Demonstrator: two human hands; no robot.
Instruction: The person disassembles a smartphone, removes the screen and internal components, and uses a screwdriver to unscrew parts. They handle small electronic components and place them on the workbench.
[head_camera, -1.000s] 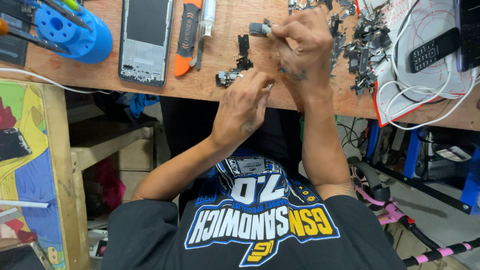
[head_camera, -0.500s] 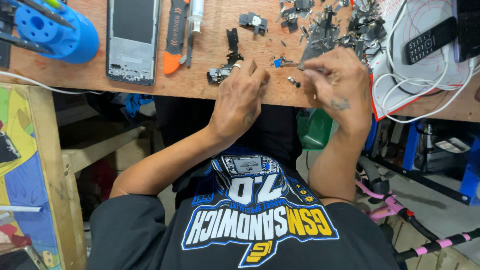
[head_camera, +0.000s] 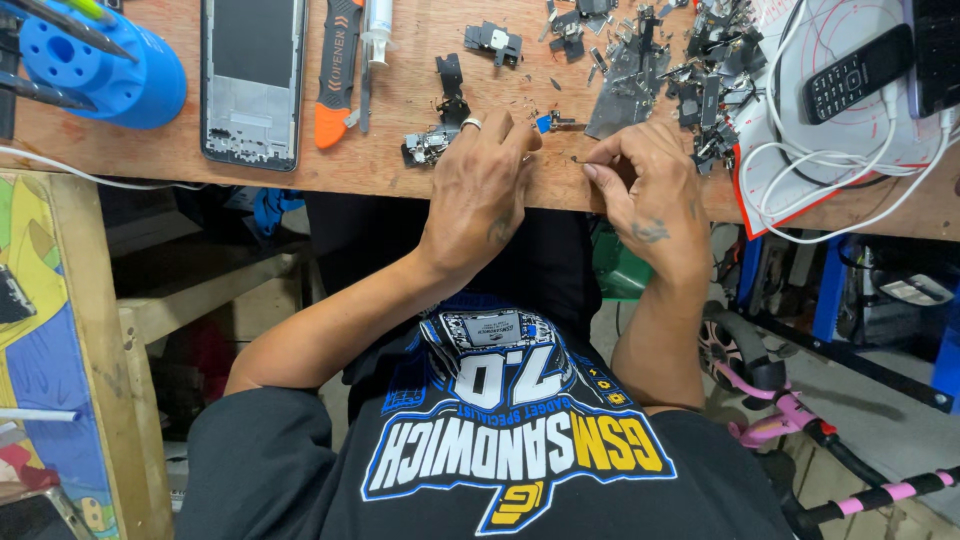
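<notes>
At the near edge of the wooden bench (head_camera: 400, 165), head view: left hand (head_camera: 480, 190) lies knuckles up on the wood, ring on one finger, fingertips bunched at a small blue-tipped part (head_camera: 545, 122). Whether it actually grips that part, can't tell. Right hand (head_camera: 650, 190) sits just beside it to the right, thumb and forefinger pinched together on something tiny and dark, maybe a screw (head_camera: 580, 159); too small to be sure. Hands are close together, not touching. A small metal module (head_camera: 428, 146) lies just left of the left hand's fingers. A black bracket (head_camera: 450, 85) sits above that.

Further back: phone frame (head_camera: 252, 80) face up, orange-tipped pry tool (head_camera: 338, 70) beside it, syringe (head_camera: 377, 30), blue tool holder (head_camera: 105, 70) far left. Pile of dark phone scrap (head_camera: 650, 60) is beyond the right hand. A keypad phone (head_camera: 858, 72) and white cables (head_camera: 800, 150) lie on the red-edged mat at right.

Versus half a second ago: the right hand has dropped lower and closer to the left. Left hand stays roughly put by the module. Bench contents unchanged.
</notes>
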